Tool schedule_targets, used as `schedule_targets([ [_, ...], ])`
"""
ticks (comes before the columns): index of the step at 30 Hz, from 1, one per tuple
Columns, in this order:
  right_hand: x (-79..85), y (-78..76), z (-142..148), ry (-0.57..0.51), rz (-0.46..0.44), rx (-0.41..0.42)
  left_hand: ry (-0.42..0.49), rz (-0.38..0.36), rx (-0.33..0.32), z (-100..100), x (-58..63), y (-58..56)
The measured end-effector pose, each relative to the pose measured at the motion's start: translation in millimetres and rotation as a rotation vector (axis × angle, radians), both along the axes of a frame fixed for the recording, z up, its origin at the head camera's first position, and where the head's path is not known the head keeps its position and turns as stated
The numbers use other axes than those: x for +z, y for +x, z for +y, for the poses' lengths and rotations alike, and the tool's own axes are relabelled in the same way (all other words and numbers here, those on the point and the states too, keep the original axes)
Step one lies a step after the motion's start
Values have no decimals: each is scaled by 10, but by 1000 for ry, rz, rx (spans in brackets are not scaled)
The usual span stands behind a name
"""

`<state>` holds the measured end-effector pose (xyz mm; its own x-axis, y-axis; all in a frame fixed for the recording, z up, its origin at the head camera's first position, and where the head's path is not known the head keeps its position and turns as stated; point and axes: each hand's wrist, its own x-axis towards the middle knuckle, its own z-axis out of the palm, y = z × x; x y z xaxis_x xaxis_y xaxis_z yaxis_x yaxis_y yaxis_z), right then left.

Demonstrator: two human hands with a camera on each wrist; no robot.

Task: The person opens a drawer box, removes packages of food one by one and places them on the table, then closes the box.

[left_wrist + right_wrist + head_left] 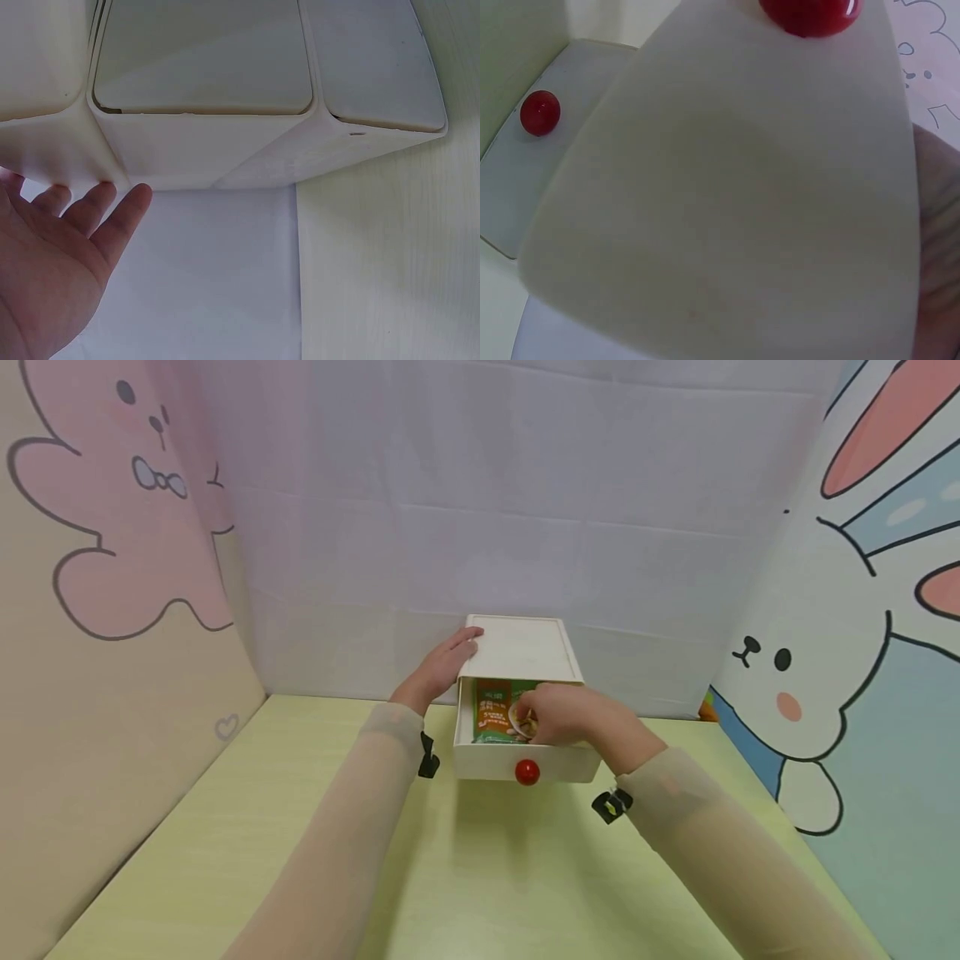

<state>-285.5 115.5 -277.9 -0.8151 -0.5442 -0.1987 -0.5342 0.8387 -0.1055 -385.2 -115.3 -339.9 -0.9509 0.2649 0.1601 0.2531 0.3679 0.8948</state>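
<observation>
The white boxy drawer cabinet is placed on the pale yellow-green surface, before the whitish cloth wall. In its pulled-out white drawer, the flat green-and-orange packet is contained. On the drawer's front, the round red knob is set. The left hand is found at the cabinet's left side; the right hand is placed over the packet's right part.

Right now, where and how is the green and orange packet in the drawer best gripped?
I'd pinch the packet by its near edge, coming from above and the front. Its printed face shows in the pulled-out drawer, which is open on top at the near end, while the white casing covers the far part.
</observation>
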Motion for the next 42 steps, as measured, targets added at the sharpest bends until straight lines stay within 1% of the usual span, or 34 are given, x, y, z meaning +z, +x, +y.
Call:
schedule_targets([
  [4,-16,-23,0,-8,7,-1,4,6,4,-4,3,-2],
  [11,-64,-69,32,-46,12,-9,21,-3,-6,-16,-12,-14],
  [17,-81,-89,58,-42,29,-23,22,-4,-2,-19,-27,-31],
  [21,-51,-76,76,-41,42,10,17,-3,8,-17,-34,-49],
  [23,-27,-57,87,-47,63,34,14,0,12,-14,-36,-56],
  [26,7,-20,113,-59,117,68,7,4,14,-10,-40,-69],
  [32,53,70,180,-120,262,111,-3,7,17,-11,-43,-82],
  [34,56,91,205,-138,308,114,-9,12,17,-14,-44,-84],
  [38,67,134,241,-184,367,106,-14,23,11,-20,-47,-91],
  [42,78,174,257,-219,391,95,-11,24,3,-28,-50,-93],
])
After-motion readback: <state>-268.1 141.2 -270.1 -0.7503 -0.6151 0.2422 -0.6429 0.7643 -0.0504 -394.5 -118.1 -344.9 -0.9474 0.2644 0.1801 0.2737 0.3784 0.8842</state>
